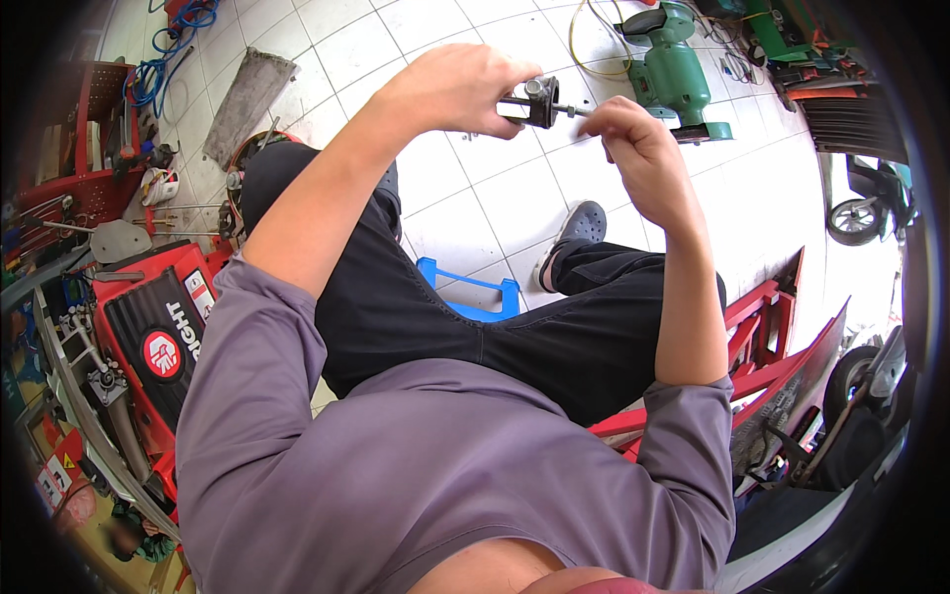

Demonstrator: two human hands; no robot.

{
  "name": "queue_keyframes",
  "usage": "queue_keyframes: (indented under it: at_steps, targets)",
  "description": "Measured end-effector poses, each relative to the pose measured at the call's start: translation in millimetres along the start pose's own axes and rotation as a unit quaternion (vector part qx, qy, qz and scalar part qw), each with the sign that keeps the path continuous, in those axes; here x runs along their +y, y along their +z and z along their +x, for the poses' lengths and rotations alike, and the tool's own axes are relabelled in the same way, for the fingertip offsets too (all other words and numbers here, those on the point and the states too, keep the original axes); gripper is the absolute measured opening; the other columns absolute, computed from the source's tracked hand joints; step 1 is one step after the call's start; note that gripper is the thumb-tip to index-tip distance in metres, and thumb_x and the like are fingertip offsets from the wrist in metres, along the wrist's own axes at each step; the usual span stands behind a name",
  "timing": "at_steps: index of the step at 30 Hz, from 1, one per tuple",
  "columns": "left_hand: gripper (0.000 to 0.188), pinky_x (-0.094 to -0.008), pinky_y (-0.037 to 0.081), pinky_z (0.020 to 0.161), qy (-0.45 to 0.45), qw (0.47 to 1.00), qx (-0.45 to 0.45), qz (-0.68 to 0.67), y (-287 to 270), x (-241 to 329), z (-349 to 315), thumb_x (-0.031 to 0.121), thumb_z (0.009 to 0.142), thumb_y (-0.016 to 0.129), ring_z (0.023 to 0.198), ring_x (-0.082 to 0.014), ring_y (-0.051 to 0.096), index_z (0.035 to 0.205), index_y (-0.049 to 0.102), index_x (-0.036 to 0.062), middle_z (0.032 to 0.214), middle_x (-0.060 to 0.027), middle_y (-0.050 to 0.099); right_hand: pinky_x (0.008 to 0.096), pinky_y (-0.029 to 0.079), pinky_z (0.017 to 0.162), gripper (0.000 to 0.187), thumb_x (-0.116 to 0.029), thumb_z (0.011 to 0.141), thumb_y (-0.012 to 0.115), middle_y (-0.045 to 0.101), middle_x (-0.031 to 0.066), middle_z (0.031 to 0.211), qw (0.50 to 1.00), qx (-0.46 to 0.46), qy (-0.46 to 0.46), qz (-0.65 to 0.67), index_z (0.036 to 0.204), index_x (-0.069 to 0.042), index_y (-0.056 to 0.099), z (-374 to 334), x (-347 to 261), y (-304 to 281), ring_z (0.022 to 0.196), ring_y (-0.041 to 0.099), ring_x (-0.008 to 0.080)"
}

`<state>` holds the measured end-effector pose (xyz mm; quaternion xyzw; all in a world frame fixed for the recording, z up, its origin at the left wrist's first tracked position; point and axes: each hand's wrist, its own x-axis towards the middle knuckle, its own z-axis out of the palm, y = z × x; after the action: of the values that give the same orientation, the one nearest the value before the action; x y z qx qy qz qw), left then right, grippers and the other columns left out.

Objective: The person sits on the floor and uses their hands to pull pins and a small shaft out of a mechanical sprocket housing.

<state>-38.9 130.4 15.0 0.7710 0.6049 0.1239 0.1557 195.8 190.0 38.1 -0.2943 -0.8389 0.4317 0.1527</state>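
Observation:
Ahead of my knees, my left hand (465,91) grips a small dark metal clamp-like part (539,102), its thumb and fingers closed around the left end. A round bolt head shows on the part's upper face. From its right side sticks out a thin silver threaded rod (569,110). My right hand (638,153) has its fingers curled at the rod's outer end, thumb and forefinger pinched together there. Those fingertips are slightly blurred and partly hide the end of the rod. Both hands are raised above the white tiled floor.
A green bench grinder (675,81) rests on the floor beyond my right hand. The blue stool (470,313) shows between my legs. At left are a grey flat piece (247,104), a blue hose (158,74) and a red-black machine (148,337). Red metal frames (757,327) stand right.

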Motion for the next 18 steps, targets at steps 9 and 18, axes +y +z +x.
queue_keyframes:
  at_steps: [9,18]
  targets:
    - [0.06,-0.0378,0.052,0.07,-0.011,1.0,-0.01,-0.006,-1.3,1.8,0.4,0.027,0.066,0.08,0.078,-0.028,0.066,0.121,0.062,0.0146,0.088,-0.0105,0.069,0.0301,0.046,0.071,0.022,-0.003,0.093,0.048,0.061,0.0108,0.089,1.0,-0.01,-0.013,-0.011,0.105,-0.003,0.067,0.6,6.9,-2.3,0.074,0.055,0.0183]
    - [0.059,-0.0374,0.053,0.068,-0.007,1.0,-0.012,-0.013,0.6,-0.3,0.9,0.026,0.066,0.08,0.077,-0.0279,0.066,0.121,0.063,0.0144,0.087,-0.0104,0.069,0.0292,0.045,0.07,0.023,-0.004,0.093,0.049,0.061,0.0097,0.087,1.0,0.006,0.015,0.013,0.107,-0.004,0.068,1.3,6.1,-0.4,0.074,0.054,0.0164]
